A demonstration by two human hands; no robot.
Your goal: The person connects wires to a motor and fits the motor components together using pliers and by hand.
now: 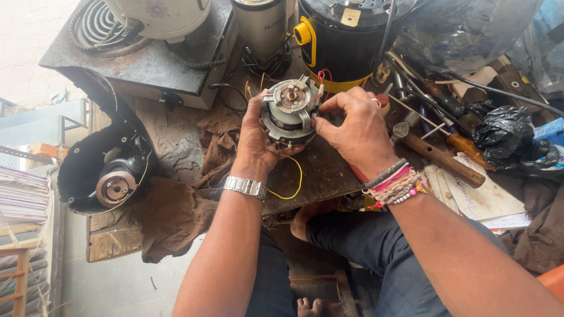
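We hold the round grey metal motor (289,113) above the worktop (329,170), left hand (257,141) wrapped around it, right hand (352,126) pinching its side, probably checking it before turning it slowly.

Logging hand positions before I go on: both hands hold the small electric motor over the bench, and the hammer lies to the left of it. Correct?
Not quite. In the head view the hammer lies to the right of the motor, among the tools. The rest stands: left hand and right hand both hold the motor over the bench.
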